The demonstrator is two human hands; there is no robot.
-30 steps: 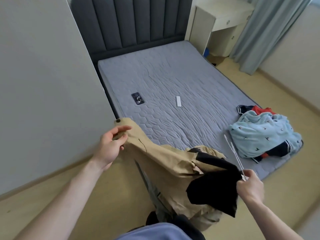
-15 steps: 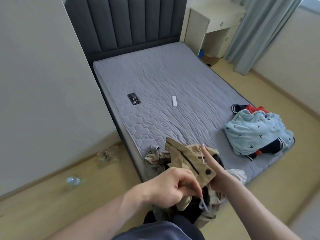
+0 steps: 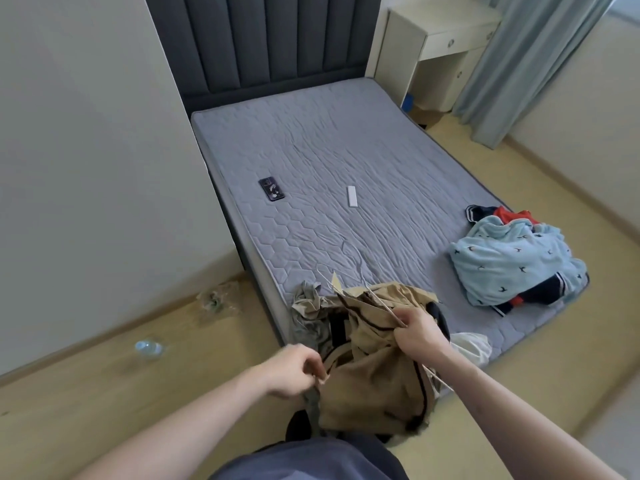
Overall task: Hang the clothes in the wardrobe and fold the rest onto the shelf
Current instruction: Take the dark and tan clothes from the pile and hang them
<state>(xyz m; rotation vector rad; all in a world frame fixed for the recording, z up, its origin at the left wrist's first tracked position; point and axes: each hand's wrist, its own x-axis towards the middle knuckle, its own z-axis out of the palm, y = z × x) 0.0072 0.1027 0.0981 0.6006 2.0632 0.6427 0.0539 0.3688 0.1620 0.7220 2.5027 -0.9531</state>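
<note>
A tan jacket (image 3: 374,379) with dark trim hangs bunched over the near corner of the bed. My left hand (image 3: 294,374) pinches its lower left edge. My right hand (image 3: 417,336) grips the jacket's upper part together with a thin white wire hanger (image 3: 349,271), whose hook pokes out above the cloth onto the mattress. A grey-green garment (image 3: 306,306) lies crumpled beside the jacket at the mattress corner. A heap of clothes topped by a light blue patterned garment (image 3: 509,258) rests on the bed's right edge.
A phone (image 3: 271,189) and a white remote (image 3: 352,196) lie on the grey mattress (image 3: 346,150). A plastic bottle (image 3: 148,348) and crumpled wrapper (image 3: 218,297) sit on the floor at left. A white garment (image 3: 472,348) lies by my right wrist. A white desk (image 3: 436,43) and curtain stand at back right.
The jacket went from spread between my hands to bunched at the bed corner. My left hand dropped to its lower edge, and the hanger now sticks out above the cloth.
</note>
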